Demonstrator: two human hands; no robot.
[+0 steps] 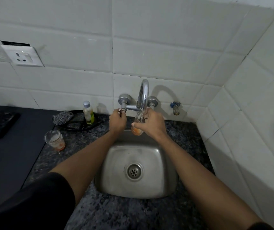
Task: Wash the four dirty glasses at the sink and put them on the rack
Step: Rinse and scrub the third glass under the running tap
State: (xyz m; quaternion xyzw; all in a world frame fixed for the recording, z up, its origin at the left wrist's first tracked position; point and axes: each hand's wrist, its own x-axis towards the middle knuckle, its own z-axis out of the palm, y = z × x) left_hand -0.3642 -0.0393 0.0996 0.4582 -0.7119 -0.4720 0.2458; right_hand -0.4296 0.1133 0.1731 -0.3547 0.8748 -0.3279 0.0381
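**Glass under spout, filling; left hand on tap handle**

Right hand [151, 122] grips a glass [138, 124], fingers wrapped round its side. Long axis near upright, mouth tilted up toward the spout [143, 95], which sits just above the hand. Thin stream runs into the mouth. Orange residue sits in the glass bottom, at the near end by the thumb.

Left hand [117, 121] is just left of the glass, fingers pinching the tap handle [122, 110]. It's the hand that sets the flow; the right only has to hold the mouth in line under the spout.

Second dirty glass [55, 140] stands upright on the surface [76, 143], well off to the left of the left hand, with orange dregs and foam inside. Left hand is nearer it.

Sink [149, 155] lies below both hands, basin holding nothing I can see. Other two glasses and the rack: not in view.

Judgement: first glass, rinse stage, early in the task.
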